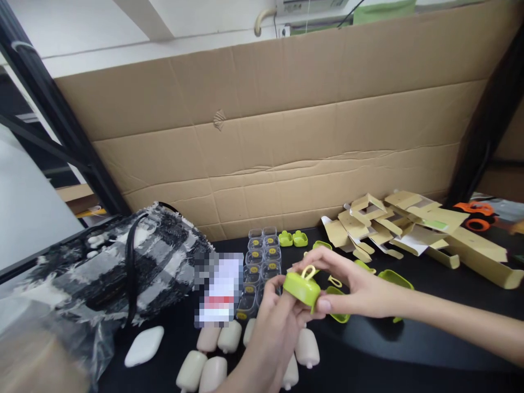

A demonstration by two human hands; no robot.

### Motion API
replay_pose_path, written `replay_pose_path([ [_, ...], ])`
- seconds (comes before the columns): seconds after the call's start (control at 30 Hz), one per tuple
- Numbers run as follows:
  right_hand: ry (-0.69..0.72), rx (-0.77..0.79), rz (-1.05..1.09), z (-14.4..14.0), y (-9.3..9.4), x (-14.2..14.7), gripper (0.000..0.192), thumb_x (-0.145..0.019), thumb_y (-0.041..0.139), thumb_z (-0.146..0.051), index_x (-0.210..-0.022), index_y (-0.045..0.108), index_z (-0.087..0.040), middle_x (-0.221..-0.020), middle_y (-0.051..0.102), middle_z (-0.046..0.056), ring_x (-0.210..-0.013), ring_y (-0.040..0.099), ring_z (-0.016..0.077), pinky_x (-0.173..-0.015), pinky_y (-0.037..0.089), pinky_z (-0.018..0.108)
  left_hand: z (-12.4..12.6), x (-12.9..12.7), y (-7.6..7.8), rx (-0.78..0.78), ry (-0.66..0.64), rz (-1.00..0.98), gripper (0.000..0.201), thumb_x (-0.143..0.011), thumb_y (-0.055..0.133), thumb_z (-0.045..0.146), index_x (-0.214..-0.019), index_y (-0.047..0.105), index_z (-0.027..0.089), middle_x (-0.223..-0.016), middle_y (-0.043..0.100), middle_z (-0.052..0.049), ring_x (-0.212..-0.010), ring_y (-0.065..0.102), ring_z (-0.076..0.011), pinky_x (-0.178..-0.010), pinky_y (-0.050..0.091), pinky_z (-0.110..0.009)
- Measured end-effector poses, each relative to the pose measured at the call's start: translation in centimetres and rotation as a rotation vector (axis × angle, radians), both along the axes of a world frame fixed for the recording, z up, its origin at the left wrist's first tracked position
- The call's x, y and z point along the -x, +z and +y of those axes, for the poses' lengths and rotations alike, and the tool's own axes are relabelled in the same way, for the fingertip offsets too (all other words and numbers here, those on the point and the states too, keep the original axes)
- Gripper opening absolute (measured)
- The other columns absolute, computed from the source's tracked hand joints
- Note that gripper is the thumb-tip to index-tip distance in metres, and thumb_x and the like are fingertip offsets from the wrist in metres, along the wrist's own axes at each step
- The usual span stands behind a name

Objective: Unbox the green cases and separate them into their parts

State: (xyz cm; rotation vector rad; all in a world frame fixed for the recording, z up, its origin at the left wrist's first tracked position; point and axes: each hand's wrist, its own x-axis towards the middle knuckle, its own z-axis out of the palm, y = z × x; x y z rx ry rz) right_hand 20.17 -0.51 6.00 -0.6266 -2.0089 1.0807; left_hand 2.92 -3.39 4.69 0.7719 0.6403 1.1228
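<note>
Both of my hands are closed on one green plastic cap (303, 289) with a pale yellow loop (308, 272) standing up from its top. My left hand (278, 314) grips it from below and the left, a finger against its near side. From the right, my right hand (347, 284) pinches its edge between thumb and fingers. Beneath my left wrist lie several cream, bottle-shaped pieces (307, 347), some partly hidden by the arm. Just right of the cap, another green cap (338, 305) and a loose yellow loop (334, 281) rest on the black table.
Clear small cups with yellow stickers (254, 256) stand in two columns behind my hands. Two small green pieces (300, 238) sit beside them. Flattened cardboard boxes (393, 224) pile up at right. A fabric bag (159, 267), a blurred-out panel (221, 289) and a white case (144, 346) lie left.
</note>
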Motion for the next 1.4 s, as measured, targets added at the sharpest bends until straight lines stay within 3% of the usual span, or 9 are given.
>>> replay_pose_path([
  [0.4,-0.15,-0.261,-0.025,-0.7,0.8,-0.3,0.006,-0.082,0.065,-0.024,-0.08,0.068,-0.018,-0.076,0.07,0.003,-0.071,0.064,0.0132,-0.066,0.053,0.025,-0.1,1.3,-0.1,-0.235,0.083,0.339,0.027,-0.061,0.081,0.033,-0.079,0.069,0.017,-0.07,0.068,-0.001,-0.071,0.061,-0.0158,-0.065,0.044,-0.023],
  [0.6,-0.209,-0.129,-0.058,-1.4,0.7,0.2,0.018,-0.083,0.064,-0.03,-0.071,0.065,-0.016,-0.069,0.066,0.003,-0.059,0.061,0.0113,-0.054,0.05,0.022,-0.5,1.7,-0.3,-0.345,0.053,0.5,0.019,-0.071,0.073,0.032,-0.086,0.067,0.02,-0.078,0.064,0.001,-0.077,0.057,-0.0153,-0.073,0.043,-0.023],
  [0.7,-0.213,-0.256,-0.118,-1.7,1.0,0.0,0.014,-0.085,0.061,-0.029,-0.086,0.067,-0.017,-0.077,0.068,0.004,-0.067,0.063,0.0121,-0.062,0.052,0.022,-0.6,1.8,-0.3,-0.41,0.067,0.609,0.014,-0.076,0.067,0.031,-0.083,0.065,0.02,-0.079,0.061,0.0,-0.078,0.057,-0.0164,-0.073,0.044,-0.024],
  [0.87,-0.173,-0.807,-0.452,-2.9,1.7,0.0,0.073,-0.074,0.072,-0.042,-0.134,0.041,-0.014,-0.12,0.059,0.015,-0.106,0.056,0.0255,-0.088,0.048,0.035,-1.1,1.3,0.0,-0.469,0.021,0.657,0.007,-0.079,0.058,0.023,-0.085,0.06,0.02,-0.081,0.061,0.0,-0.082,0.06,-0.0172,-0.078,0.046,-0.026],
  [0.93,-0.101,-0.939,-0.575,-3.4,1.7,0.3,0.063,-0.078,0.069,-0.034,-0.132,0.043,-0.012,-0.115,0.062,0.015,-0.102,0.057,0.0261,-0.087,0.047,0.037,-1.3,1.0,0.1,-0.529,0.03,0.683,0.014,-0.076,0.058,0.017,-0.089,0.061,0.021,-0.093,0.062,-0.002,-0.091,0.059,-0.0182,-0.084,0.045,-0.027],
  [1.03,-0.078,-0.826,-0.596,-3.4,1.9,0.0,0.048,-0.077,0.065,-0.018,-0.121,0.049,-0.017,-0.109,0.062,0.01,-0.097,0.058,0.0222,-0.084,0.048,0.031,-1.3,1.0,0.2,-0.583,0.066,0.75,0.009,-0.074,0.057,0.015,-0.08,0.061,0.021,-0.101,0.06,-0.003,-0.097,0.058,-0.0182,-0.087,0.043,-0.027],
  [1.13,-0.233,-0.617,-0.462,-1.0,2.5,-1.6,0.038,-0.071,0.062,-0.014,-0.106,0.049,-0.022,-0.103,0.06,0.005,-0.095,0.058,0.0187,-0.08,0.048,0.028,-0.9,1.5,0.2,-0.627,0.137,0.819,0.006,-0.076,0.054,0.016,-0.072,0.055,0.021,-0.093,0.056,-0.002,-0.09,0.057,-0.0165,-0.082,0.043,-0.028],
  [1.27,-0.546,-0.501,-0.46,6.7,3.0,-4.3,0.031,-0.07,0.064,-0.026,-0.097,0.048,-0.021,-0.102,0.058,0.006,-0.1,0.055,0.0256,-0.089,0.043,0.04,-0.6,2.2,0.4,-0.649,0.147,0.894,0.007,-0.081,0.049,0.019,-0.075,0.053,0.021,-0.081,0.052,0.001,-0.075,0.054,-0.0142,-0.072,0.043,-0.028],
  [1.4,-0.485,-0.298,-0.679,14.4,2.0,-5.5,0.035,-0.068,0.068,-0.018,-0.099,0.052,-0.016,-0.102,0.059,0.009,-0.095,0.057,0.0242,-0.085,0.045,0.039,-0.6,2.4,0.5,-0.779,0.159,1.014,0.009,-0.08,0.049,0.016,-0.073,0.051,0.021,-0.076,0.053,0.002,-0.073,0.055,-0.0141,-0.069,0.042,-0.027],
])
